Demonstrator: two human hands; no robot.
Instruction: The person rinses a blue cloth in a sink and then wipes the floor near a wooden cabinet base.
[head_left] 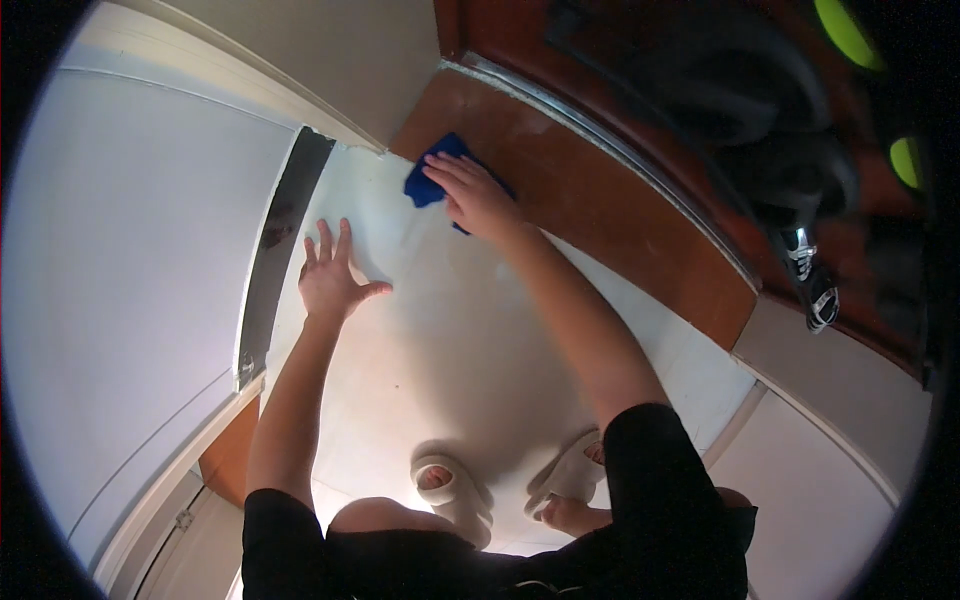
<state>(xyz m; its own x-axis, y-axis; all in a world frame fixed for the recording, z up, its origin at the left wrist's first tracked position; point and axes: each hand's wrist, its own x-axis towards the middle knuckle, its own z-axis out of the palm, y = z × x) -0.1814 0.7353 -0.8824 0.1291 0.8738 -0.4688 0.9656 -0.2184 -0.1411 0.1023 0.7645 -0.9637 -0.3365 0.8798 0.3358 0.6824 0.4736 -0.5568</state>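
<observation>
My right hand [480, 197] presses a dark blue cloth [450, 150] down where the pale, glossy floor [440, 330] meets a brown strip [570, 180]. Its fingers lie over the cloth, close together, and cover part of it. To the left, my left hand [335, 277] rests on the pale floor with its fingers spread and nothing in it. Both arms reach forward from black sleeves.
A white door [150, 230] stands at the left, with a dark strip [280, 240] along its edge. At the far right rises a reddish-brown door [520, 40] with blurred dark objects in front. My feet, in pale slippers [455, 500], are below.
</observation>
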